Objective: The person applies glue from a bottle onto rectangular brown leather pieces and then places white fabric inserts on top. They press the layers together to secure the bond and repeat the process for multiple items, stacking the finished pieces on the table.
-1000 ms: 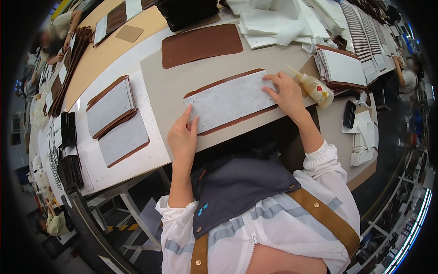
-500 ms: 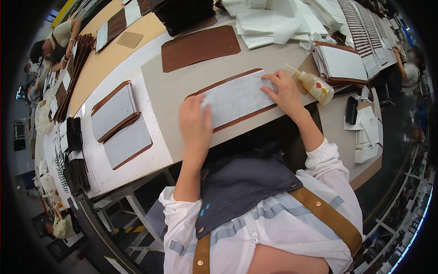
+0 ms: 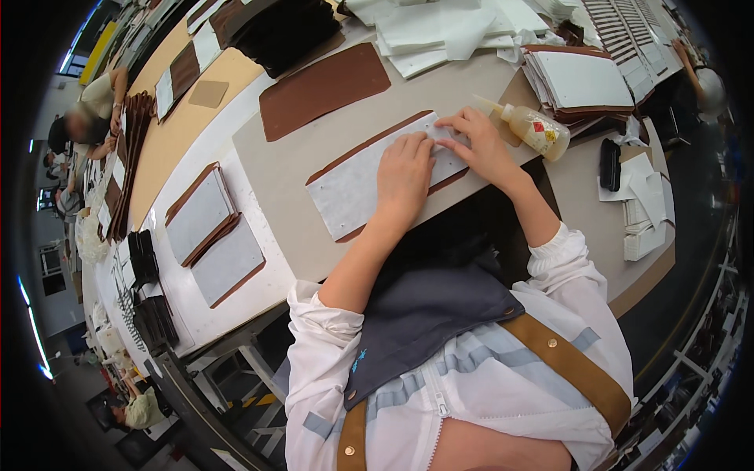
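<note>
Near the centre of the frame, my left hand (image 3: pixel 404 169) lies flat, fingers together, on the white liner sheet (image 3: pixel 357 188) laid over a brown leather panel (image 3: pixel 440 184), while my right hand (image 3: pixel 475 141) presses spread fingertips at the sheet's right end. If either palm drags sideways, I judge the liner could creep off the brown border showing along its edges. Just right, the glue bottle (image 3: pixel 534 129) crowds my wrist; left of the sheet, the grey mat (image 3: pixel 275 169) lies bare.
</note>
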`<control>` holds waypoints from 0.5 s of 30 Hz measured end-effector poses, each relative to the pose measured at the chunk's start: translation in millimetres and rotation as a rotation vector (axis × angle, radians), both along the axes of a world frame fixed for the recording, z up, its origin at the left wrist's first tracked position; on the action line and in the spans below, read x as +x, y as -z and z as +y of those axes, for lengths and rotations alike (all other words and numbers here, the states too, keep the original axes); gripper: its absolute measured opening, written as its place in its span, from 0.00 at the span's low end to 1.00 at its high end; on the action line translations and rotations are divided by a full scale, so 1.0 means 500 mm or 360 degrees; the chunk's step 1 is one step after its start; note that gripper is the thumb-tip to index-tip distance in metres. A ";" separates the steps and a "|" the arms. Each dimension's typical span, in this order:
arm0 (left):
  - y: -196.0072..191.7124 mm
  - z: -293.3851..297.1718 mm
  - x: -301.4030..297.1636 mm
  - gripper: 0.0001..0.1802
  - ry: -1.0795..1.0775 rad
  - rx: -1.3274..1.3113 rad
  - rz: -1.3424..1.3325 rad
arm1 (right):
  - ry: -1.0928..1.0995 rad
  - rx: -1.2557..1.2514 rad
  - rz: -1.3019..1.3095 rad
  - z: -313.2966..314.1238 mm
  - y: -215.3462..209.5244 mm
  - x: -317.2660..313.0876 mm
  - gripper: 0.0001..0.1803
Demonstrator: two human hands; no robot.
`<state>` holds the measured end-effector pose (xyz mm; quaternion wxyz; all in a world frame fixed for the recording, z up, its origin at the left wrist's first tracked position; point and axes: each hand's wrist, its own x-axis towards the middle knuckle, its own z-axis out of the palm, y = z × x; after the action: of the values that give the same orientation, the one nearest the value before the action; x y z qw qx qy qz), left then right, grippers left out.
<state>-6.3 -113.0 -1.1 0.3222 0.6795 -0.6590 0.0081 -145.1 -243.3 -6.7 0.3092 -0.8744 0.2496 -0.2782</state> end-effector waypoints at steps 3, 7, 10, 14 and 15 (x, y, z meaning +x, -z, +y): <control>-0.002 -0.002 -0.003 0.16 -0.0005 0.0020 -0.0030 | 0.0066 0.0125 -0.0152 -0.004 0.010 -0.011 0.10; -0.005 -0.002 0.000 0.15 -0.0007 0.0044 -0.0017 | 0.0068 -0.0084 -0.0193 0.017 -0.017 -0.033 0.09; -0.009 -0.003 -0.002 0.15 -0.0006 0.0044 -0.0012 | 0.0016 -0.0106 -0.0077 0.044 -0.021 -0.053 0.09; -0.008 -0.003 -0.005 0.16 -0.0013 0.0029 -0.0013 | 0.0018 -0.0169 -0.0026 0.061 -0.019 -0.063 0.10; -0.007 -0.003 -0.006 0.16 -0.0028 0.0052 -0.0001 | 0.0015 -0.0189 -0.0021 0.061 -0.017 -0.064 0.10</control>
<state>-9.3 -114.3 2.3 0.3108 0.6903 -0.6533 0.0004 -177.2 -212.7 1.6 0.2572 -0.8881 0.2348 -0.2999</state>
